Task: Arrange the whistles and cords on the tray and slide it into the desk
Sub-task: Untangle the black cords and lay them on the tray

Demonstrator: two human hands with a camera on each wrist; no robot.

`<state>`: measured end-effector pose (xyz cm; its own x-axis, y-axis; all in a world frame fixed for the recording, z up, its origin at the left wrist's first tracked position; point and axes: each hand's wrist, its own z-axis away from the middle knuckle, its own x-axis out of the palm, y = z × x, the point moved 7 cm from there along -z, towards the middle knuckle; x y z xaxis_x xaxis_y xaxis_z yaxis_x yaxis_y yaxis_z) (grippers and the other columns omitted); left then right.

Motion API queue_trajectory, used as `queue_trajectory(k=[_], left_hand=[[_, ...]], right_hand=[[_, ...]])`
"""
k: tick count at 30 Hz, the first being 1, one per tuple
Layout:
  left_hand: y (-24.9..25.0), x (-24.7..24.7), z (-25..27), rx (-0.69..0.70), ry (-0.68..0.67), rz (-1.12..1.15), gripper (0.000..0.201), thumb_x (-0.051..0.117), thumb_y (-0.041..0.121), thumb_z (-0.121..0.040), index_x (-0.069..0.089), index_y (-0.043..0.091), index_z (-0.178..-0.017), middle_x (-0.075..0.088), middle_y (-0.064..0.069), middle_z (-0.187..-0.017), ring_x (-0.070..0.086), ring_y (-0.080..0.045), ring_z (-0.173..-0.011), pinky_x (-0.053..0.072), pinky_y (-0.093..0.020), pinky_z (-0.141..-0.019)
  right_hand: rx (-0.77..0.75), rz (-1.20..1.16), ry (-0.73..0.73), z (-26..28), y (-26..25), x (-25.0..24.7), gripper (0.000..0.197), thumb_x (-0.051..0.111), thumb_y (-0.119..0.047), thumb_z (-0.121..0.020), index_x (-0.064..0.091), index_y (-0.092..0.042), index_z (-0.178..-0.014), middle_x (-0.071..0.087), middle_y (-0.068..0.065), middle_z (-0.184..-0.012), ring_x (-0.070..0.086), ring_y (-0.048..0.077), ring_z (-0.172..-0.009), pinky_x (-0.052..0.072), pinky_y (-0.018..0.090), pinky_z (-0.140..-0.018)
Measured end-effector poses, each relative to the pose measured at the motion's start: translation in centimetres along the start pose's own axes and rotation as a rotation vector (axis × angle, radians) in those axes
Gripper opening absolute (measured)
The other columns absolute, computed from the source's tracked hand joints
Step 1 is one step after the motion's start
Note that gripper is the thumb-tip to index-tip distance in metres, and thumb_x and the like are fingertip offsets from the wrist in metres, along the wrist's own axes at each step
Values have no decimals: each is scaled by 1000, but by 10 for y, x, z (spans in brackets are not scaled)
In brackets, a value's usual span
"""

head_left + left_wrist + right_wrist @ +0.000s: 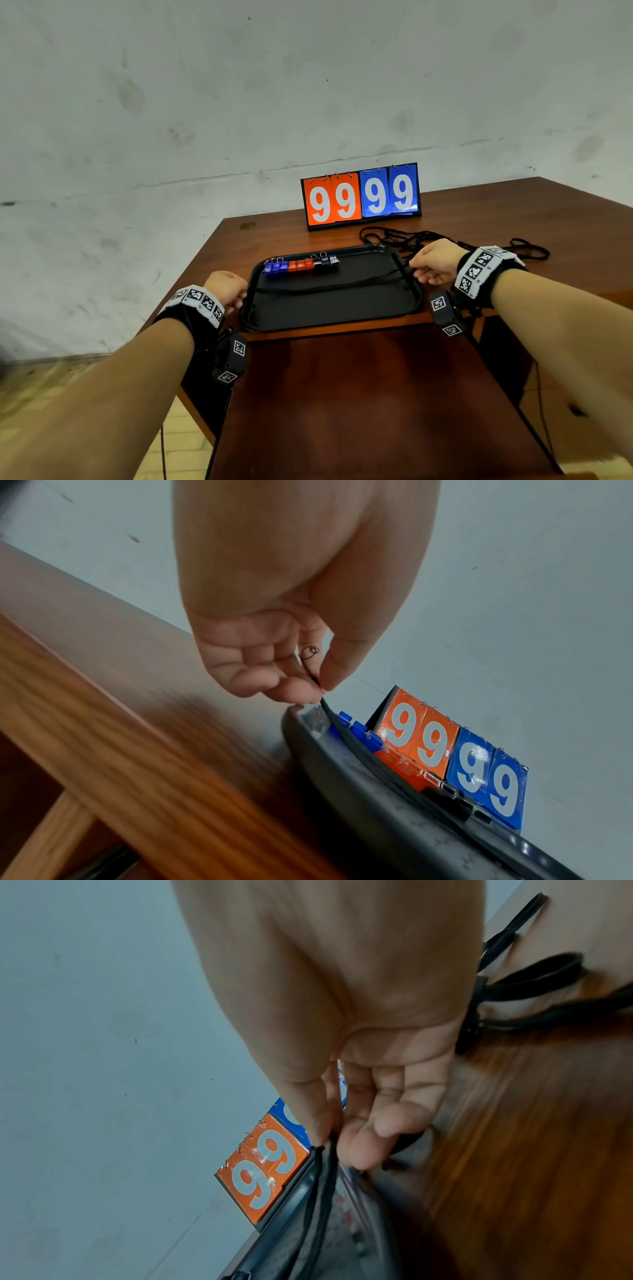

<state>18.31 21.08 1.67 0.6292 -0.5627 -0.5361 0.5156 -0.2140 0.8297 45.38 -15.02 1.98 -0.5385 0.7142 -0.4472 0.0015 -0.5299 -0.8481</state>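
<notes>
left hand [224,286] pinched black cord [329,287] end at tray's left rim | glossy black rectangular plastic tray [329,317] at desk [376,394] front edge held blocky blue, orange, black whistles [300,265] along far rim, cord stretched across | right hand [435,262] pinched cord's other end at right rim | loose cords [411,240] tangled behind.

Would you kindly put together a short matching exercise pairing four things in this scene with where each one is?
Things:
1. whistles
2. stretched cord
3. loose cords
4. scoreboard

Places:
A. standing at the desk's far edge
B. on the desk behind the tray
C. pinched at both ends by the left hand and right hand
D. in a row along the tray's far side

Pairs: 1-D, 2-C, 3-B, 4-A
</notes>
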Motion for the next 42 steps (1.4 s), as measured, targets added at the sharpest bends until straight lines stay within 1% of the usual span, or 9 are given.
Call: queue_trajectory(k=[9,13,15,17,20,24,29,35,42], left_hand=[[1,-2,-1,5,42,-26,11,52,0,-84,60,8,-85,57,-9,-63,47,-21,-43,34,-21,-44],[5,-7,2,-19,77,-127,15,64,5,-83,59,10,-96,52,-8,-69,45,-22,-51,37,-24,-45],[11,-12,7,-23,110,-152,21,66,5,-82,58,10,-100,55,-9,-79,52,-26,-64,48,-33,-55],[20,-16,9,-7,154,-182,23,63,7,-81,58,10,-103,61,-13,-95,62,-35,-88,53,-41,-78],[40,-13,11,56,188,-177,23,60,11,-78,62,13,-101,67,-12,-102,65,-37,-98,53,-42,-85],[85,19,27,201,162,-154,12,54,9,-84,65,13,-80,66,-9,-82,61,-26,-71,54,-36,-73],[133,88,44,284,15,-130,13,54,14,-90,66,13,-89,61,-6,-71,51,-19,-52,43,-23,-46],[178,173,61,346,-170,-93,20,53,14,-91,67,3,-99,60,-8,-76,54,-18,-52,42,-23,-46],[208,250,75,401,-293,-116,19,56,19,-89,68,5,-95,64,-7,-76,56,-18,-52,41,-23,-45]], right_hand=[[-24,13,38,-5,3,-6,5,65,-1,-87,66,-3,-83,64,12,-67,58,13,-43,44,18,-40],[-13,33,51,-3,7,-11,3,66,-6,-88,67,-5,-85,64,11,-68,57,15,-45,43,18,-41],[-11,24,70,0,8,-17,4,64,-8,-90,67,-5,-89,64,11,-68,57,16,-47,42,19,-41],[-9,11,86,4,10,-25,7,63,-9,-91,67,-4,-94,65,11,-70,57,17,-49,42,19,-41],[-17,-18,110,10,11,-40,9,61,-9,-92,66,-3,-96,65,12,-72,57,17,-50,41,20,-42],[-37,-67,167,15,17,-67,10,60,-9,-92,66,-3,-97,65,12,-71,55,17,-50,40,20,-42],[-89,-80,228,17,27,-98,9,59,-6,-91,66,-1,-93,64,11,-65,49,15,-42,34,19,-38],[-171,32,237,18,31,-126,12,59,-3,-89,69,-7,-83,64,8,-67,51,15,-45,36,20,-35],[-206,345,97,11,31,-122,5,70,-12,-85,69,-15,-88,68,3,-73,62,16,-55,48,26,-48]])
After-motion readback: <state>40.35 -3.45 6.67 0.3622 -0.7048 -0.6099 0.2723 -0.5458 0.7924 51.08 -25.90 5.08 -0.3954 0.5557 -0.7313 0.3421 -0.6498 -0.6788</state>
